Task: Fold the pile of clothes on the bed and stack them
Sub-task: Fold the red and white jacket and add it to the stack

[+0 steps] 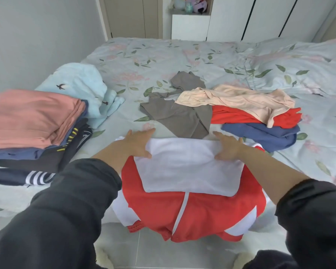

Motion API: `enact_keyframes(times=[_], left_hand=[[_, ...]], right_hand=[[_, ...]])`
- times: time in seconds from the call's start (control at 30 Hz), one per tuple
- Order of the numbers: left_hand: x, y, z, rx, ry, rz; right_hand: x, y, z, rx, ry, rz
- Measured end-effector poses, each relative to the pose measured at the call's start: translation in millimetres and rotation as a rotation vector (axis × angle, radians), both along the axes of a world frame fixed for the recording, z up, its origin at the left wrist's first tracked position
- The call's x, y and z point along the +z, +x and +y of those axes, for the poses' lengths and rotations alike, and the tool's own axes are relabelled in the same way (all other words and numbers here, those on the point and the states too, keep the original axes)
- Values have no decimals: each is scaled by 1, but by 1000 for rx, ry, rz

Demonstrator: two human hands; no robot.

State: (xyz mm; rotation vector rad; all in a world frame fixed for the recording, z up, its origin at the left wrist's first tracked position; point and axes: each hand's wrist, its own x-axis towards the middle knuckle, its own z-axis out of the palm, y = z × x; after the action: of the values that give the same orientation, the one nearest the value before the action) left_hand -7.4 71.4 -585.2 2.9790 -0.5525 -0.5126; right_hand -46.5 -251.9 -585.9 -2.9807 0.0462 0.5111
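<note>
Floral bedding in pale blue covers a wide bed [182, 55] that fills most of the view. A stack of folded clothes [33, 121] sits at its left edge, a salmon-pink piece on top and dark striped pieces beneath. A light blue garment with small birds [81, 82] lies crumpled just behind it.

At the near edge, directly before the person, lies a red and white zip jacket [182, 210]. Its white far part is folded back over the red body, and its collar end hangs off the mattress.

Beyond it lies the unfolded pile: a grey garment [178, 113], a peach garment [241, 100] draped over a red garment [231, 115], and a blue garment [260, 133].

Both arms, in dark sleeves, reach forward. The left hand [138, 142] presses flat on the fold's left corner, fingers straight and spread. The right hand [229, 146] mirrors it on the right corner. Neither hand grasps anything.
</note>
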Motion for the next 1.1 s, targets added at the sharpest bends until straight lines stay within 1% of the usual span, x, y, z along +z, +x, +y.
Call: enact_keyframes(times=[0.07, 0.13, 0.2, 0.27, 0.4, 0.47, 0.53, 0.6, 0.67, 0.77, 0.83, 1.03, 1.1], left_hand=[[9, 10, -8, -13, 40, 113], [18, 16, -15, -52, 97, 146], [34, 22, -18, -99, 121, 74], [60, 30, -17, -115, 122, -43], [120, 51, -16, -60, 88, -279], [139, 63, -20, -30, 122, -387], [146, 75, -27, 53, 192, -468], [144, 83, -34, 121, 243, -551], [133, 85, -39, 157, 274, -592], [106, 78, -41, 130, 307, -585], [92, 69, -36, 132, 258, -592], [76, 24, -8, 20, 113, -764], [73, 5, -2, -16, 52, -804]], right_hand=[[8, 8, -4, 35, -46, 131], [15, 12, -2, 95, -119, 150], [29, 16, 1, 144, -154, 41], [50, 25, 1, 160, -157, -107], [101, 51, -5, 65, -153, -360], [122, 65, -5, 68, -231, -451], [135, 78, -3, 77, -289, -536], [137, 90, -2, 73, -337, -617], [128, 97, 0, 78, -406, -665], [105, 95, -1, 107, -435, -648], [93, 87, -4, 120, -416, -658], [86, 38, -14, 137, -246, -886], [85, 17, -15, 146, -220, -904]])
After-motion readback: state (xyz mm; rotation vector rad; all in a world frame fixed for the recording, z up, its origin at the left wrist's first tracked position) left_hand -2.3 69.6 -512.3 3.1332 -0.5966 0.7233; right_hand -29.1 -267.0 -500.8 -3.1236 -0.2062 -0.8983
